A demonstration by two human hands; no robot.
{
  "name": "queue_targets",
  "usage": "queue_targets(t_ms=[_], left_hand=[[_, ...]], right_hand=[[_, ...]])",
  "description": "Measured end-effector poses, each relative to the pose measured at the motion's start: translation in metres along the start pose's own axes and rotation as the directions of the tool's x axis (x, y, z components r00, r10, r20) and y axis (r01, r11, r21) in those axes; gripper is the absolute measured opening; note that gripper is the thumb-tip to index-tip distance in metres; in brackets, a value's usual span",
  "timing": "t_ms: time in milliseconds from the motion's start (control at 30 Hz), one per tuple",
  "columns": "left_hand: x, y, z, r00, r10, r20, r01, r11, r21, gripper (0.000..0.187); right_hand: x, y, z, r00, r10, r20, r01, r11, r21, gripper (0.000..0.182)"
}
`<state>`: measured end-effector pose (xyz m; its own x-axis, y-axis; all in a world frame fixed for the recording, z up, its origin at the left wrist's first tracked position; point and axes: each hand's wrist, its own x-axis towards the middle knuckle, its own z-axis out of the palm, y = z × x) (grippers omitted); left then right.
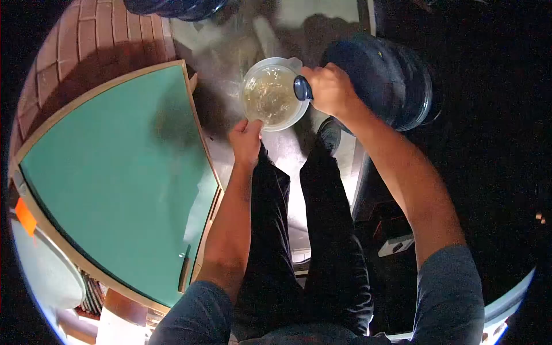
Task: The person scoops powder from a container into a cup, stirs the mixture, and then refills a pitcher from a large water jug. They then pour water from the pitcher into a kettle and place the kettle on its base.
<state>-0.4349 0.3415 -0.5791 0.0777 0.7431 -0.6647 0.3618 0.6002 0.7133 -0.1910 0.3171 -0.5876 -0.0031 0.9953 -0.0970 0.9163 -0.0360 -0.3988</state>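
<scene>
A round, translucent pale bowl (248,109) holds cloudy yellowish liquid with bright ripples and glints on its surface. My left hand (246,141) is closed on the near-left part of its rim, thumb on top. At the right side of the bowl, my right hand (329,89) is closed around a dark blue object with a rounded end (302,88), which overlaps the rim in this view. Most of that object is hidden by my fingers, and I cannot tell its kind. Just beyond my right hand lies a large dark blue barrel-like container (397,80).
A green-topped board with a wooden frame (121,178) fills the left side. Behind it is a brick surface (92,34). Another dark blue container (175,7) shows at the top edge. My shoe (329,137) rests on the pale floor (351,164); the right side is dark.
</scene>
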Motion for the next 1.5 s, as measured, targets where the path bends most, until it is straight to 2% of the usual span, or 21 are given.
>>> queue_targets(t_ms=[33, 100, 233, 267, 300, 367, 467, 567, 633, 700, 767, 800, 967, 1033, 1067, 1167, 1300, 1367, 1400, 1467, 1500], left_hand=[[-0.004, 0.011, -0.004, 1.000, 0.013, 0.016, -0.013, 1.000, -0.006, 0.021], [-0.008, 0.021, 0.006, 0.998, -0.064, 0.010, 0.065, 0.986, -0.151, 0.018], [-0.027, 0.038, 0.030, 0.998, -0.031, 0.057, 0.041, 0.983, -0.180, 0.009], [-0.031, 0.044, 0.034, 0.997, -0.023, 0.070, 0.035, 0.984, -0.177, 0.009], [-0.034, 0.050, 0.039, 0.994, 0.023, 0.102, 0.000, 0.976, -0.219, 0.008], [-0.039, 0.058, 0.049, 0.987, 0.074, 0.145, -0.034, 0.965, -0.259, 0.008], [-0.051, 0.073, 0.061, 0.981, 0.081, 0.177, -0.033, 0.966, -0.255, 0.012], [-0.062, 0.092, 0.069, 0.975, 0.105, 0.197, -0.051, 0.964, -0.262, 0.011], [-0.064, 0.099, 0.072, 0.974, 0.127, 0.188, -0.096, 0.982, -0.163, 0.011], [-0.065, 0.106, 0.070, 0.973, 0.130, 0.191, -0.101, 0.983, -0.154, 0.011], [-0.064, 0.109, 0.067, 0.971, 0.135, 0.196, -0.108, 0.984, -0.145, 0.012], [-0.061, 0.108, 0.064, 0.968, 0.136, 0.213, -0.111, 0.986, -0.123, 0.011], [-0.056, 0.116, 0.057, 0.970, 0.091, 0.226, -0.073, 0.993, -0.088, 0.009], [-0.054, 0.117, 0.055, 0.962, 0.133, 0.238, -0.122, 0.991, -0.059, 0.010], [-0.056, 0.119, 0.056, 0.961, 0.129, 0.244, -0.119, 0.991, -0.055, 0.010], [-0.057, 0.127, 0.062, 0.964, 0.140, 0.228, -0.139, 0.990, -0.021, 0.010], [-0.058, 0.134, 0.072, 0.962, 0.137, 0.238, -0.130, 0.990, -0.044, 0.008], [-0.055, 0.134, 0.079, 0.955, 0.148, 0.255, -0.142, 0.989, -0.043, 0.008], [-0.054, 0.134, 0.083, 0.954, 0.152, 0.258, -0.143, 0.988, -0.053, 0.009], [-0.055, 0.136, 0.092, 0.952, 0.159, 0.262, -0.147, 0.987, -0.066, 0.009], [-0.055, 0.138, 0.095, 0.943, 0.161, 0.292, -0.148, 0.987, -0.065, 0.009]], right_hand=[[0.001, -0.006, -0.018, 1.000, 0.009, -0.010, -0.009, 1.000, -0.017, 0.024], [-0.002, -0.008, -0.055, 0.981, 0.133, 0.144, -0.141, 0.989, 0.044, 0.036], [-0.031, 0.013, -0.086, 0.968, 0.249, 0.043, -0.251, 0.966, 0.057, 0.041], [-0.034, 0.015, -0.103, 0.941, 0.319, 0.115, -0.327, 0.944, 0.055, 0.044], [-0.041, 0.018, -0.114, 0.938, 0.331, 0.104, -0.337, 0.940, 0.048, 0.044], [-0.060, 0.030, -0.133, 0.937, 0.345, -0.056, -0.335, 0.932, 0.140, 0.040], [-0.089, 0.052, -0.154, 0.878, 0.446, -0.174, -0.406, 0.886, 0.223, 0.050], [-0.111, 0.069, -0.171, 0.834, 0.479, -0.274, -0.389, 0.862, 0.324, 0.052], [-0.128, 0.080, -0.179, 0.782, 0.529, -0.330, -0.409, 0.835, 0.368, 0.052], [-0.148, 0.088, -0.183, 0.726, 0.600, -0.335, -0.436, 0.779, 0.450, 0.049], [-0.167, 0.096, -0.179, 0.683, 0.614, -0.396, -0.362, 0.755, 0.546, 0.048], [-0.178, 0.096, -0.181, 0.640, 0.659, -0.394, -0.453, 0.739, 0.499, 0.047], [-0.240, 0.118, -0.184, 0.578, 0.665, -0.473, -0.414, 0.739, 0.531, 0.038], [-0.263, 0.125, -0.179, 0.462, 0.738, -0.492, -0.368, 0.664, 0.651, 0.032], [-0.270, 0.120, -0.188, 0.466, 0.733, -0.495, -0.506, 0.680, 0.531, 0.031], [-0.307, 0.129, -0.179, 0.384, 0.781, -0.493, -0.515, 0.624, 0.588, 0.029], [-0.333, 0.125, -0.174, 0.377, 0.775, -0.508, -0.603, 0.621, 0.501, 0.031], [-0.340, 0.124, -0.172, 0.273, 0.866, -0.420, -0.564, 0.498, 0.659, 0.035], [-0.345, 0.125, -0.169, 0.270, 0.867, -0.419, -0.567, 0.495, 0.658, 0.035], [-0.356, 0.131, -0.162, 0.284, 0.839, -0.464, -0.383, 0.543, 0.748, 0.030], [-0.361, 0.132, -0.160, 0.282, 0.840, -0.464, -0.383, 0.542, 0.748, 0.030]])
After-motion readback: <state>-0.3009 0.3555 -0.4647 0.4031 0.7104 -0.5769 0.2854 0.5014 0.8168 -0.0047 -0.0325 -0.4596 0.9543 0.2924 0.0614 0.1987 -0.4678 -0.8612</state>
